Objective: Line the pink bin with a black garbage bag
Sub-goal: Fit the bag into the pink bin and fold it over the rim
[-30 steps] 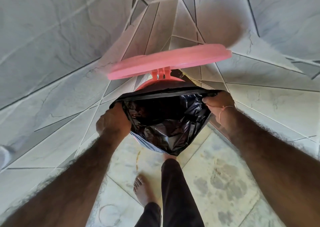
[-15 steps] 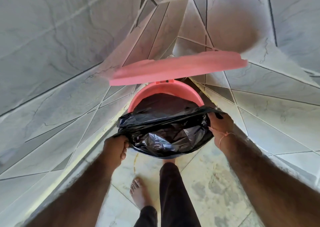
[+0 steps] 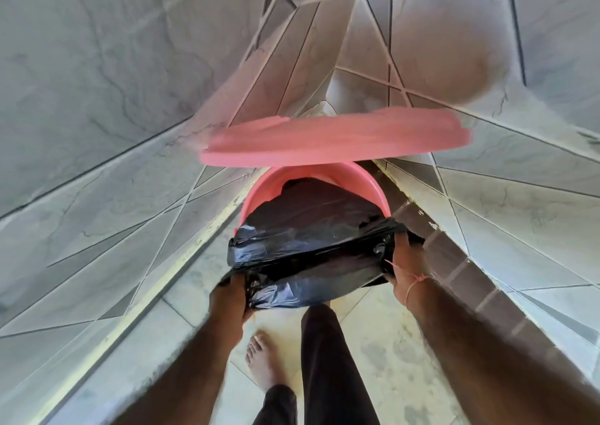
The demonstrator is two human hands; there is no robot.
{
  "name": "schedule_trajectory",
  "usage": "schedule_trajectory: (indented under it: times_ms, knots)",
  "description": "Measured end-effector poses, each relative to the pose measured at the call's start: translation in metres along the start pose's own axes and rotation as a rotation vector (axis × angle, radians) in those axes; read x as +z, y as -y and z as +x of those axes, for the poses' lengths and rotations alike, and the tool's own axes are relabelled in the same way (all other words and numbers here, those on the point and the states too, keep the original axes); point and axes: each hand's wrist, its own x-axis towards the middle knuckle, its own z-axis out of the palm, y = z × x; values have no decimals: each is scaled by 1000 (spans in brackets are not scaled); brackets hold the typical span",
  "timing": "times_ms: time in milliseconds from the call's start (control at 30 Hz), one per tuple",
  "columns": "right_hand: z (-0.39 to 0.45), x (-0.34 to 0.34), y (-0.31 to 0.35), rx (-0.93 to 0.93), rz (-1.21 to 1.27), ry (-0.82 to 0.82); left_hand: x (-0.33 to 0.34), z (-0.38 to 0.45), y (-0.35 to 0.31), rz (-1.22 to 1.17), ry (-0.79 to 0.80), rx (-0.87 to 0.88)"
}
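Head view. The pink bin [image 3: 373, 181] stands at frame centre in a tiled corner, its hinged lid [image 3: 334, 140] raised and blurred above the opening. The black garbage bag [image 3: 308, 239] lies partly inside the bin: a dark sheet fills the interior, while the bag's mouth is folded outward over the near rim and hangs down the front wall. The far arc of the rim is bare pink plastic; the near arc is covered.

The left hand [image 3: 227, 298], lower centre-left, grips the bag's hem with fingers curled round the film, below and outside the rim. The right hand [image 3: 406, 262], centre-right, pinches the hem at the right side of the rim, fingers wrapped into the plastic; a thin thread circles its wrist.

Governing relation: the stretched hem runs left to right between the two hands, and the uncovered rim lies beyond the fingers, toward the top of the frame. The right hand sits higher and nearer that bare section. Completing the fold probably requires working the hem backward along both sides.

Not determinable: the bin's lower body and base, hidden by the bag; the fingertips, buried in film; how deep the bag reaches; the hinge, hidden under the lid.
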Motion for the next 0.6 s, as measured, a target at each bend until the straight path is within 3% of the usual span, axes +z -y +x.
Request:
schedule_trajectory:
  times_ms: [167,300,400,500,600]
  knots:
    - [11,-1,11,-73,-49,65,3,17,-23,3,76,148]
    - [15,8,44,-404,-381,-22,11,28,-71,49,133,197]
    - [15,15,65,-523,-542,-21,14,28,-92,174,67,218]
    - [17,27,79,-659,-602,24,19,17,-109,478,-81,422]
    - [13,41,96,-710,-700,106,29,6,-123,833,-330,630]
